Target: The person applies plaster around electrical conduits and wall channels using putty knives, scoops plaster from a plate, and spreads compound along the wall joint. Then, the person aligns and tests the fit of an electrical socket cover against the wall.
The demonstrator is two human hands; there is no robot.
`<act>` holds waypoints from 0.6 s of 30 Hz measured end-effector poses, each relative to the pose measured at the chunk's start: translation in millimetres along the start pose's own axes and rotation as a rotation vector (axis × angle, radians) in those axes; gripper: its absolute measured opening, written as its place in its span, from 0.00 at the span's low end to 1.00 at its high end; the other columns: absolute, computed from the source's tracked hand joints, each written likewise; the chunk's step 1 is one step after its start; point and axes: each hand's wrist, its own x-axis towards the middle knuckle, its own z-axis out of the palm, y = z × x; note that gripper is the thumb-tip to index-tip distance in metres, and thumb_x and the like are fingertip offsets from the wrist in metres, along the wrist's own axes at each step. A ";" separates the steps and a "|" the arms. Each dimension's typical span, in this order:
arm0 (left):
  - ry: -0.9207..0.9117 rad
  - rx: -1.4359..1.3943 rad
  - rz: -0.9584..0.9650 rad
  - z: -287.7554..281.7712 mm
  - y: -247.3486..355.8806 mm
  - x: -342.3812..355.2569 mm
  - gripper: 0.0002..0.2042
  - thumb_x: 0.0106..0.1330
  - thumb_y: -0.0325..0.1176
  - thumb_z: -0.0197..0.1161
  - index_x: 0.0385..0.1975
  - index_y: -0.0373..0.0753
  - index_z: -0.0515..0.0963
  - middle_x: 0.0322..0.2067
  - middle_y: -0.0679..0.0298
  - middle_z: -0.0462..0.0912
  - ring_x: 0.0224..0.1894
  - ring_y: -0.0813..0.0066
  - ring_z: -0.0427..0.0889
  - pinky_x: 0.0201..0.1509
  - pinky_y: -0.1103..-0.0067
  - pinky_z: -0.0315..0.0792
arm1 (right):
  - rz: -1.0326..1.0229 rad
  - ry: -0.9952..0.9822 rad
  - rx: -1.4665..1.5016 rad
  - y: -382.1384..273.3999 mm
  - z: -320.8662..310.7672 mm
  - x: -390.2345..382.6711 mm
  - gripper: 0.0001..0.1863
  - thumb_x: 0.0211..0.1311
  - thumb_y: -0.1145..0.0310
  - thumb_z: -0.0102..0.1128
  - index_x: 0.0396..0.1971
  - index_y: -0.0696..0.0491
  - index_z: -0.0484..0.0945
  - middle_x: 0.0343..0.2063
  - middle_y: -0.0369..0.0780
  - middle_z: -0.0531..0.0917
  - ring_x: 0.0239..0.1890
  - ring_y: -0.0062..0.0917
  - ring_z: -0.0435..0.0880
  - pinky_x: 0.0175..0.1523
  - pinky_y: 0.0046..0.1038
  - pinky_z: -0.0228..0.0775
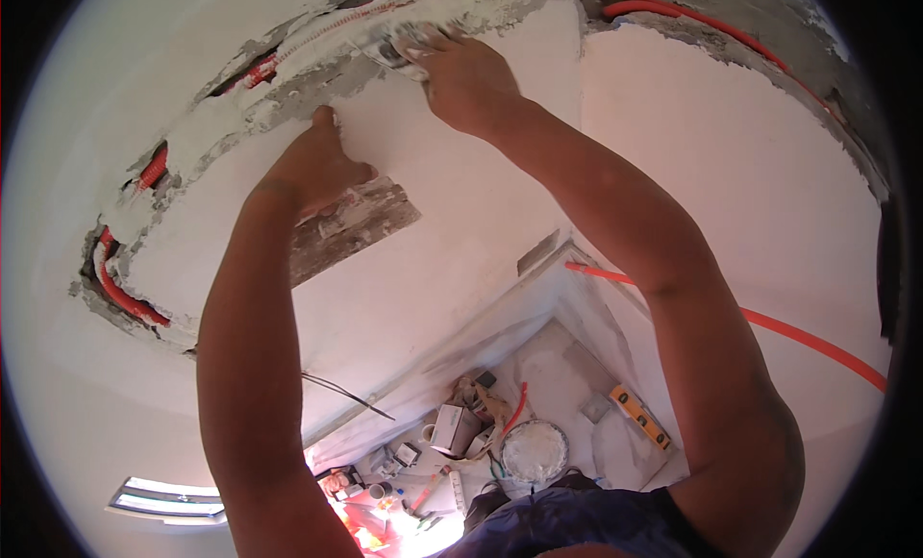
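Note:
My right hand (457, 63), its fingers coated in wet plaster, grips a plaster-smeared trowel (385, 50). The blade, blurred and partly covered by my fingers, lies at the grey patched channel (317, 87) high on the white wall. Lower and to the left, my left hand (312, 164) holds a flat rectangular board (358, 226) streaked with plaster. One finger stretches upward and another digit sticks out to the right; the rest are hidden. Red corrugated conduit (152, 167) shows in gaps along the channel.
Red conduit (817, 342) crosses the right wall, and more red conduit (711, 20) runs along the top. Thin black wires (351, 396) stick out of the wall. On the floor below are a bucket (535, 451), a yellow spirit level (639, 417), a box (455, 429) and scattered tools.

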 end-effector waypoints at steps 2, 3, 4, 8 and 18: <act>0.019 -0.050 0.021 -2.1 -2.7 0.8 0.46 0.54 0.33 0.68 0.67 0.27 0.43 0.55 0.41 0.71 0.43 0.60 0.80 0.31 0.73 0.78 | 0.104 -0.166 0.059 2.7 -5.2 -2.5 0.22 0.61 0.68 0.51 0.56 0.48 0.75 0.50 0.41 0.80 0.56 0.32 0.76 0.63 0.33 0.64; 0.000 -0.033 0.009 -1.4 -3.1 1.5 0.46 0.53 0.33 0.68 0.67 0.27 0.43 0.55 0.41 0.71 0.42 0.60 0.80 0.31 0.73 0.78 | 0.159 -0.166 0.087 7.6 -8.1 -4.2 0.22 0.60 0.68 0.51 0.56 0.48 0.75 0.49 0.41 0.80 0.56 0.33 0.76 0.63 0.33 0.64; -0.012 -0.018 0.005 -2.1 -2.6 2.9 0.46 0.53 0.33 0.68 0.67 0.27 0.43 0.55 0.41 0.71 0.42 0.60 0.80 0.30 0.72 0.78 | 0.200 -0.127 0.093 13.0 -8.6 0.9 0.22 0.60 0.68 0.51 0.56 0.49 0.75 0.49 0.41 0.80 0.56 0.34 0.76 0.63 0.32 0.64; 0.005 0.005 0.040 -2.3 -2.3 3.8 0.47 0.53 0.33 0.68 0.67 0.27 0.43 0.55 0.41 0.71 0.43 0.60 0.80 0.32 0.72 0.79 | -0.029 0.215 -0.021 16.8 10.4 29.3 0.25 0.58 0.69 0.53 0.58 0.46 0.73 0.55 0.40 0.77 0.59 0.34 0.72 0.66 0.36 0.59; 0.009 0.011 0.052 -1.0 -1.8 2.8 0.45 0.53 0.34 0.69 0.65 0.25 0.45 0.48 0.42 0.76 0.37 0.59 0.82 0.30 0.73 0.78 | 0.047 0.132 0.101 -11.7 13.1 -13.3 0.29 0.58 0.65 0.55 0.62 0.39 0.69 0.59 0.38 0.74 0.64 0.34 0.68 0.68 0.35 0.56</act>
